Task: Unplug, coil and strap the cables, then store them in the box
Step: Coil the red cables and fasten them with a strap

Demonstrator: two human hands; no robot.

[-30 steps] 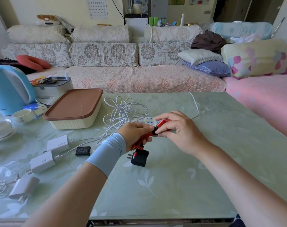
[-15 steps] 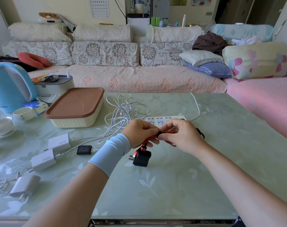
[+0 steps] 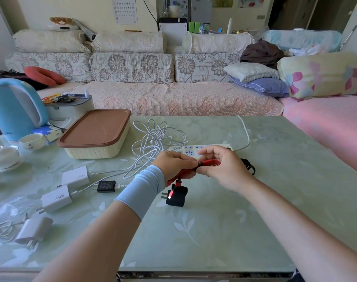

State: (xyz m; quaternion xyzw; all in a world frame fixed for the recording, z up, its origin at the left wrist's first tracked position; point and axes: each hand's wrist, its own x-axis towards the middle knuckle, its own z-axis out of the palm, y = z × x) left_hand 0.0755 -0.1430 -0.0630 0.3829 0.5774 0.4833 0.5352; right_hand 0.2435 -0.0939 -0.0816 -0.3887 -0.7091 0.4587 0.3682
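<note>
Red cable (image 3: 211, 162): coiled, above table (image 3: 275, 200) | left hand (image 3: 173, 165): fingers curled round it | right hand (image 3: 224, 169): fingertips pinching it | plug (image 3: 177, 195): below left hand | box (image 3: 96, 135): lidded

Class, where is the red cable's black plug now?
Head view, table centre: the black plug is just below the left hand, at the end of the red cable.

Three white chargers (image 3: 75, 176) (image 3: 56, 198) (image 3: 34, 230), one small black adapter (image 3: 106, 186), one power strip (image 3: 193, 148), one lidded box (image 3: 92, 152) and one white cable tangle (image 3: 157, 137) are lying on the table (image 3: 214, 220). One left hand (image 3: 173, 165) and one right hand (image 3: 224, 169) are holding one red cable (image 3: 211, 162) with one black plug (image 3: 176, 197) hanging.
</note>
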